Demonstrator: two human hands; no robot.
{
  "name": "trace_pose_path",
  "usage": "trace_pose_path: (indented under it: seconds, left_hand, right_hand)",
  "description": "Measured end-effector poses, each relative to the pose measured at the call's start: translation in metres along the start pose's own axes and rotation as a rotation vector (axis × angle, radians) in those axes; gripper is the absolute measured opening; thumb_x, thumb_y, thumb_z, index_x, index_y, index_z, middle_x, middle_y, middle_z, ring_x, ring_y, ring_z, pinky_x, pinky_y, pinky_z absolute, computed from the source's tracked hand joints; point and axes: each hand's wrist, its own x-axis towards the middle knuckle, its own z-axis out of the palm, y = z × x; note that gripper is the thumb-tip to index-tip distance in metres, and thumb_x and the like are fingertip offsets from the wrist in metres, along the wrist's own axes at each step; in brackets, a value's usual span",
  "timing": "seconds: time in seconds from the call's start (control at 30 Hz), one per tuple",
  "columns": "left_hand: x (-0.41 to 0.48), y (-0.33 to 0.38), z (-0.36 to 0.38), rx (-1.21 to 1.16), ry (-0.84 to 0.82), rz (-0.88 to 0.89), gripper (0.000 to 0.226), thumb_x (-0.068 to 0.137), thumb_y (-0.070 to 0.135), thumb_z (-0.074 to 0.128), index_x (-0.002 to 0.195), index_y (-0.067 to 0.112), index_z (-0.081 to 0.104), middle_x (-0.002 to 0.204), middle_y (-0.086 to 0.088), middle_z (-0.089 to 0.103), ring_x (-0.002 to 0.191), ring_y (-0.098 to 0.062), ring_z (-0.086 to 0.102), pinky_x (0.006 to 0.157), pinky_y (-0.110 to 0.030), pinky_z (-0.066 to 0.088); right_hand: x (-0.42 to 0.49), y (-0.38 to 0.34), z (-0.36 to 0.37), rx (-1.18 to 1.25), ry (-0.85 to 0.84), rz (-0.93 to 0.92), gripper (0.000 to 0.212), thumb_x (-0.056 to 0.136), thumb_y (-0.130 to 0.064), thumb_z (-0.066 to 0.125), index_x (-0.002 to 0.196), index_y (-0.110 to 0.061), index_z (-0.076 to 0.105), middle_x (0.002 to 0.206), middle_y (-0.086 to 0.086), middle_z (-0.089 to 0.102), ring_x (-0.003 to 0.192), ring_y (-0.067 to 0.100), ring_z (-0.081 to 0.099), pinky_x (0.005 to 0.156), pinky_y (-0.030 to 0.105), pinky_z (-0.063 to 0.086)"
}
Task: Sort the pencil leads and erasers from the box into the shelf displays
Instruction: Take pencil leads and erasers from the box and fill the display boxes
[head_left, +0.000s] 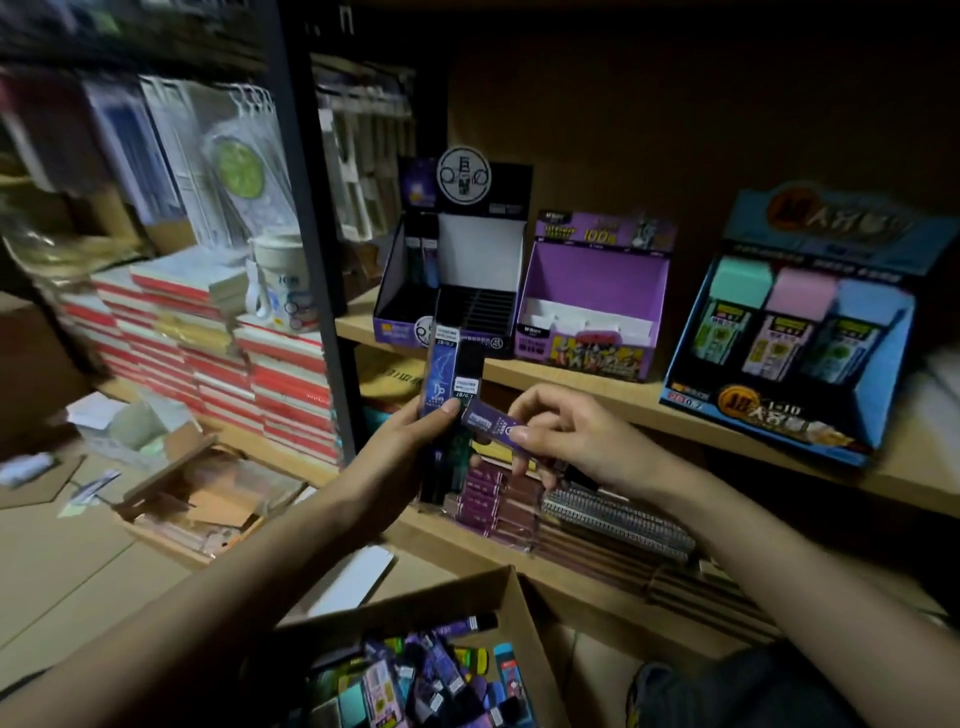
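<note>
My left hand (415, 441) grips an upright bunch of dark pencil lead cases (453, 379) in front of the shelf. My right hand (566, 436) pinches one purple lead case (491, 423), held sideways next to that bunch. Below, an open cardboard box (511, 597) holds several mixed lead cases and erasers (415, 680). On the wooden shelf (597, 397) stand a black-and-white lead display (467, 275), a purple display (592, 296) and a blue eraser display (810, 322) with green, pink and blue erasers.
A black shelf post (317, 249) rises left of the displays. Stacked red-and-white notebooks (218, 358) and a white mug (280, 280) sit at left. Spiral notebooks (613, 519) lie on the lower shelf. An open box of papers (202, 499) rests on the floor.
</note>
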Motion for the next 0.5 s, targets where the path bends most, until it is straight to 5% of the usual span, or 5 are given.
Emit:
trace_pose_path:
  seconds: [0.2,0.33,0.43,0.5]
  left_hand:
    - [0.006,0.007,-0.013,0.154,-0.036,0.093,0.041,0.078,0.036,0.061,0.114,0.016,0.052,0.093,0.006,0.071,0.084,-0.011,0.069,0.066,-0.02,0.054]
    - [0.015,0.002,-0.023,0.165,0.002,0.134,0.039,0.077,0.04,0.06,0.111,0.023,0.053,0.1,0.003,0.07,0.09,-0.016,0.068,0.072,-0.027,0.056]
    - [0.024,0.005,-0.027,0.183,0.051,0.152,0.032,0.083,0.042,0.058,0.11,0.025,0.056,0.107,-0.005,0.067,0.096,-0.023,0.065,0.082,-0.04,0.053]
    - [0.03,0.01,-0.03,0.176,0.051,0.173,0.027,0.083,0.042,0.056,0.106,0.027,0.059,0.101,-0.001,0.068,0.089,-0.016,0.065,0.077,-0.034,0.054]
  right_hand:
    - [0.022,-0.014,-0.006,-0.099,-0.055,0.019,0.01,0.091,-0.01,0.059,0.099,-0.008,0.054,0.073,0.008,0.064,0.049,0.001,0.058,0.047,0.016,0.045]
    - [0.029,-0.017,-0.03,-0.13,-0.176,0.132,0.02,0.085,-0.005,0.064,0.103,-0.011,0.057,0.083,0.005,0.067,0.068,0.015,0.065,0.066,0.026,0.054]
    - [0.037,-0.016,-0.037,0.08,-0.011,0.082,0.019,0.079,0.003,0.065,0.095,-0.006,0.06,0.079,0.007,0.068,0.068,0.013,0.068,0.064,0.019,0.054]
    - [0.047,-0.014,-0.035,0.416,0.156,0.022,0.02,0.071,0.002,0.067,0.09,-0.002,0.061,0.074,0.009,0.067,0.064,0.013,0.066,0.06,0.018,0.054]
